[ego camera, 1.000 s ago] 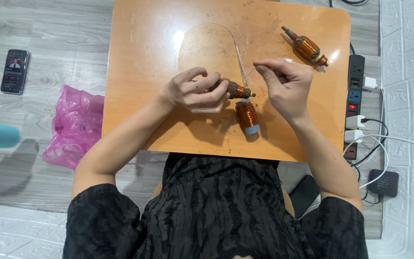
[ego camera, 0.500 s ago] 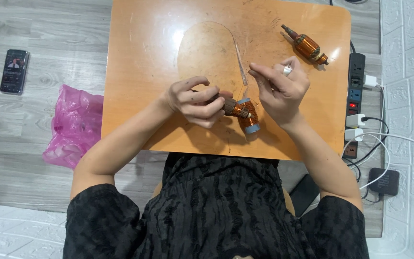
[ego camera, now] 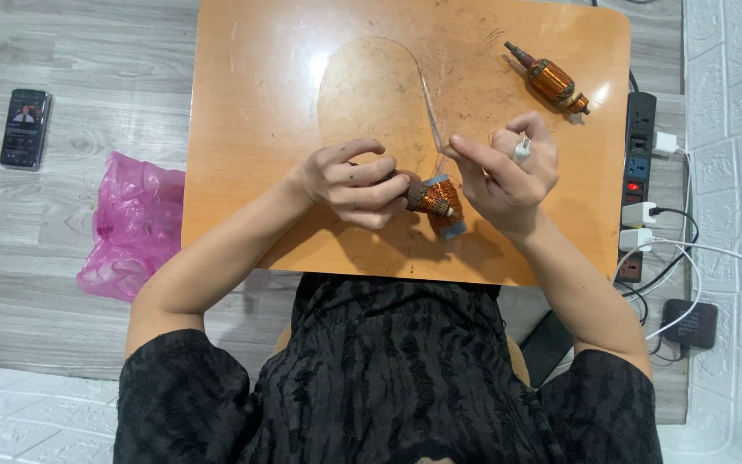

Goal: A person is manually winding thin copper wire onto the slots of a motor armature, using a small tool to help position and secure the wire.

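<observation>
Two hands at work over an orange wooden counter (ego camera: 259, 103), seen from above.

Left hand (ego camera: 349, 182): fingers curled shut around one end of a copper-wound motor core (ego camera: 431, 198), which sits at the centre of the counter, toward its 6 o'clock edge. A second copper core (ego camera: 450, 215) with a blue end lies just beneath and touching the first; whether the hand grips it too cannot be told.

Right hand (ego camera: 508, 172): thumb and forefinger pinched closed on a thin clear strip (ego camera: 433, 116) that runs up toward 12 o'clock from the fingertips. A ring shows on one finger. The hand sits just at 3 o'clock of the held core.

One spare motor core (ego camera: 550, 79), lying alone at 1 o'clock on the counter, well apart from both hands.

One power strip (ego camera: 637, 172) on the floor along the 3 o'clock edge, with white plugs and cables.

One pink plastic bag (ego camera: 130, 228) on the floor at 9 o'clock, just beside the counter.

One phone (ego camera: 26, 127) on the floor at 10 o'clock, well apart from the counter.
</observation>
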